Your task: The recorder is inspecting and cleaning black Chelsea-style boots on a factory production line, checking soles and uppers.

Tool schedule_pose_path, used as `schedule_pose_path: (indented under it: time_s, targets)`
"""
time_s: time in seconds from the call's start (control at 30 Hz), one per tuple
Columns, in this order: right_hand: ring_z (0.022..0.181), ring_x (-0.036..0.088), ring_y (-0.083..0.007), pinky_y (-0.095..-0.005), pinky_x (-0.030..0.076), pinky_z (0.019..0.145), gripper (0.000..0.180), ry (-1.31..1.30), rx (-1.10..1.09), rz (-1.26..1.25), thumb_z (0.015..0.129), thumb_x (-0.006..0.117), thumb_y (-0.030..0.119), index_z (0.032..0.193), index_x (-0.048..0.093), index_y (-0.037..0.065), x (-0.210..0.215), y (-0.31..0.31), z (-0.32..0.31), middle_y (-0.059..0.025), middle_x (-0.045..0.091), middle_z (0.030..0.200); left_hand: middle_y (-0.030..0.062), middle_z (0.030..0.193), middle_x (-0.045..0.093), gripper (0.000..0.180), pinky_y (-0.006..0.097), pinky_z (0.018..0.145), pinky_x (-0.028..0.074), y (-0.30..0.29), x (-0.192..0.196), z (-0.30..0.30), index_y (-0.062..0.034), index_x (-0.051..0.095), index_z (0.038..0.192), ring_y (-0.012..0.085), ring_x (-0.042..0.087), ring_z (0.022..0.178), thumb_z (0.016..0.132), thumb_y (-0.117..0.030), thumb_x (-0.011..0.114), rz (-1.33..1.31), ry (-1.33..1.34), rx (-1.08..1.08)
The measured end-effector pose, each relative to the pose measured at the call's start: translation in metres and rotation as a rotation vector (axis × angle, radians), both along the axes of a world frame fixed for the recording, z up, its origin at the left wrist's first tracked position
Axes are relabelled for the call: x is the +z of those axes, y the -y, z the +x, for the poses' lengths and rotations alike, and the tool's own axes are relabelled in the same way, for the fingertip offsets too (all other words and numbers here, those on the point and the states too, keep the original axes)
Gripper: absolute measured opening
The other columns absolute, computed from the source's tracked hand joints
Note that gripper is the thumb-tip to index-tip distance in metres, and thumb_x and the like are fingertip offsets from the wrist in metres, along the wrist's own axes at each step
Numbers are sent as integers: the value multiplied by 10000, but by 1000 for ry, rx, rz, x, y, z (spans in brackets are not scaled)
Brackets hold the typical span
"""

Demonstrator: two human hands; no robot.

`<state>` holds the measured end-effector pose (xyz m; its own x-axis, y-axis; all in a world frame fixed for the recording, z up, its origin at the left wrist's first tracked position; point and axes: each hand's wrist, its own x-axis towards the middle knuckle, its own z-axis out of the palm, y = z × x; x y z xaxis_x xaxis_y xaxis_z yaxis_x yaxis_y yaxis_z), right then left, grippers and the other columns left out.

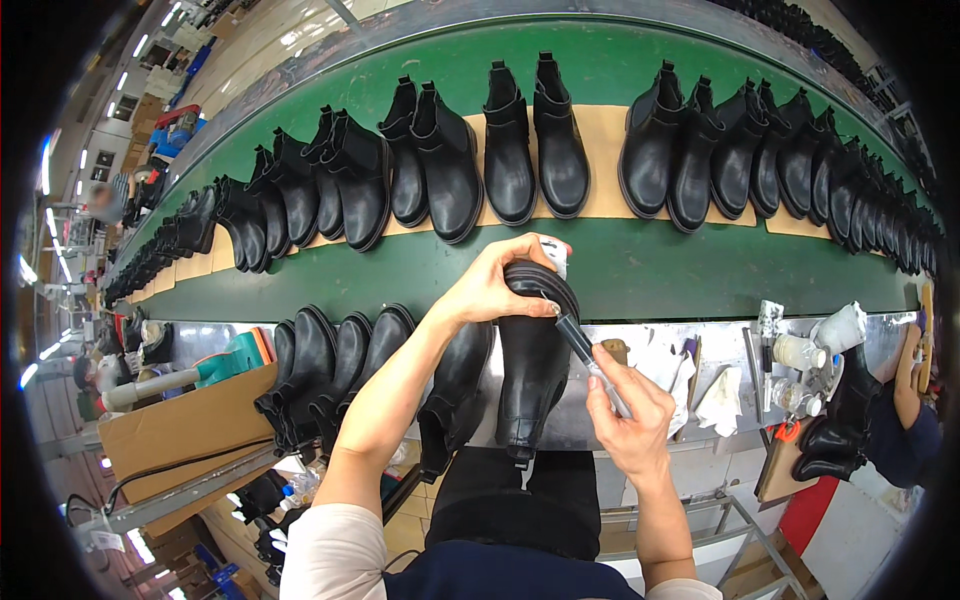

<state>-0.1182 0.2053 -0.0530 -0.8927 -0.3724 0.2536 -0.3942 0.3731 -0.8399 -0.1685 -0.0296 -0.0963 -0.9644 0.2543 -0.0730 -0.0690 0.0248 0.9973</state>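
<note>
The long green conveyor belt (640,270) is curving across the top of your view, and it is carrying a row of black leather ankle boots (560,140) standing in pairs on tan cardboard sheets (603,160). Nearer to you, the grey metal counter (700,345) is running along the belt's near edge. At its left end, several more black boots (320,365) are leaning together beside a brown cardboard box (185,425).

You are holding one black leather ankle boot (530,370) over the counter's edge, sole end up and shaft hanging down toward your lap. A second black boot (455,385) is hanging just beside it on the left, touching your left forearm.

Your left hand (495,285) is curling over the dark ribbed sole, fingers spread along its rim and closed on it. Your right hand (625,400) is closing around a slim dark pen-like tool with a pale barrel (590,352), and its tip is touching the boot just below the sole edge.

To the right on the counter, crumpled white cloths (720,400) are lying near small white bottles (800,352). At the far right edge, another person's arm in a dark sleeve (905,440) is resting beside one more black boot (835,435).
</note>
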Motion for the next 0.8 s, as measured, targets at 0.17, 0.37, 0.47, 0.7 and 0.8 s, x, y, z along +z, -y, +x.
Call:
schedule_pose_path:
  time_s: [0.17,0.37,0.47,0.7,0.8]
  targets:
    - [569,620,-230,-298,481,527,340,16,-9,-36,720,652,-34,1059,642,-8,-4,3,-1,-139,639,713,162,1219,536,347,269,806,486,-1,1,0,-10,539,830,134,588,926,592,-15,791,1,27,3]
    - [574,622,-197,-281,479,534,316,156,-4,-54,743,646,-34,1059,642,-18,-3,1,-1,-142,640,715,77,1057,591,315,250,783,448,-1,0,0,-3,588,831,81,567,830,617,-77,807,57,14,47]
    - [583,625,-192,-278,480,540,314,130,-5,-60,746,644,-35,1060,641,-21,-4,2,-1,-142,641,718,160,1217,533,348,273,805,488,1,0,-1,-6,544,834,135,589,917,590,-20,792,5,50,8]
    - [590,626,-190,-277,483,547,309,118,-5,-55,749,640,-38,1057,641,-24,-4,3,-3,-141,646,726,159,1208,537,336,281,831,472,0,-3,-2,-9,550,819,142,575,947,592,-38,796,-2,51,8]
    - [584,623,-187,-275,481,543,310,170,-8,-60,748,640,-39,1058,641,-24,-5,2,-2,-138,642,716,159,1203,541,334,285,846,464,0,-4,-2,-10,552,816,146,570,963,592,-40,798,-2,35,2]
